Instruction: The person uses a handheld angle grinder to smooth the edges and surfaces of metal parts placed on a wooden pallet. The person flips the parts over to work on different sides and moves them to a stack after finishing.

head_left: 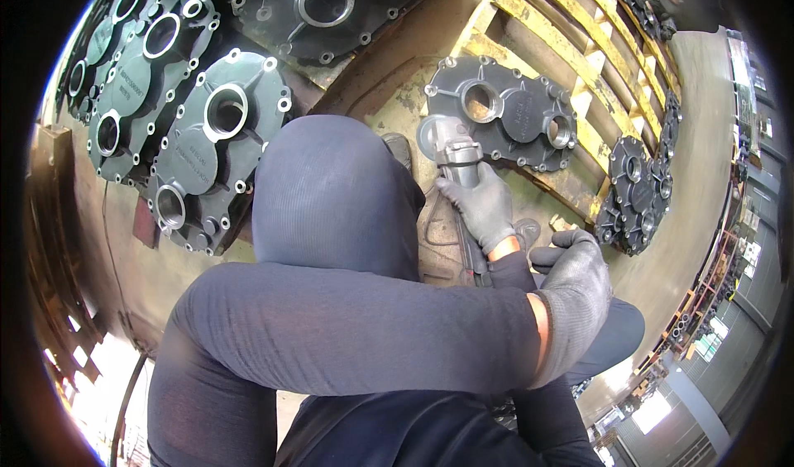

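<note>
One angle grinder [460, 154] sat in the right hand [480, 205], its gloved fingers wrapped around the body near the head, just right of the frame's centre. The pale disc [427, 137] was right by the left end of a dark cast housing [519, 118], which lay at upper centre-right, overlapping a yellow slatted pallet [579, 49] in view; whether disc and metal touched could not be told. The left hand [576, 289], its forearm crossing the lower middle, was off to the right of the tool with fingers partly curled — whether they held anything could not be told. Grinding along the housing's edge looked to be the step in hand. The next move seemed to call for a steady right grip and a shallow disc angle — with the left hand kept clear or brought in to brace.
</note>
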Tool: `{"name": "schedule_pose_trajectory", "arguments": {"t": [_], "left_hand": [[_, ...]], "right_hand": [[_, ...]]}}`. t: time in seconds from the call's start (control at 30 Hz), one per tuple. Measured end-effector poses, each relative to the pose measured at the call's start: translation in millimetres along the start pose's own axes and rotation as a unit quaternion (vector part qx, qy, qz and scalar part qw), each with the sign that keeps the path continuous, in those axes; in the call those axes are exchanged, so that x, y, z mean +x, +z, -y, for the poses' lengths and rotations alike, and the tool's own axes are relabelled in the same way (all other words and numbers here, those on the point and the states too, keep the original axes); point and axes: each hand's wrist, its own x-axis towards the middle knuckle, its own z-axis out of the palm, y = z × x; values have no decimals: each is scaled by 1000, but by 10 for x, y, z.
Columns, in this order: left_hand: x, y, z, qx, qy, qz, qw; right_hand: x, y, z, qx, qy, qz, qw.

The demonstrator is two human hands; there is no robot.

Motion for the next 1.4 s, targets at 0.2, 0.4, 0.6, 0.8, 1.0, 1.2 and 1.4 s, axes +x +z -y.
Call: {"name": "schedule_pose_trajectory", "arguments": {"t": [0.2,0.4,0.6,0.8,1.0,1.2,1.4], "left_hand": [[-136,-254,-5,31,-76,41,996],[-118,-263,80,8,33,66,997],[-73,-250,88,-1,23,67,998],[0,-42,-28,88,-41,47,994],[17,-109,-44,11,-3,57,998],[44,-95,-36,31,-16,64,997],[-69,-32,-30,4,-52,-33,998]], "right_hand": [[-213,-6,-72,13,29,28,999],[-249,-76,-124,-3,43,4,999],[-77,-85,-9,-23,22,18,999],[-132,-110,-6,-10,24,40,999],[-150,-112,-79,-14,11,26,1000],[-178,-169,19,-37,38,49,997],[-388,-162,-140,29,64,62,996]]}}
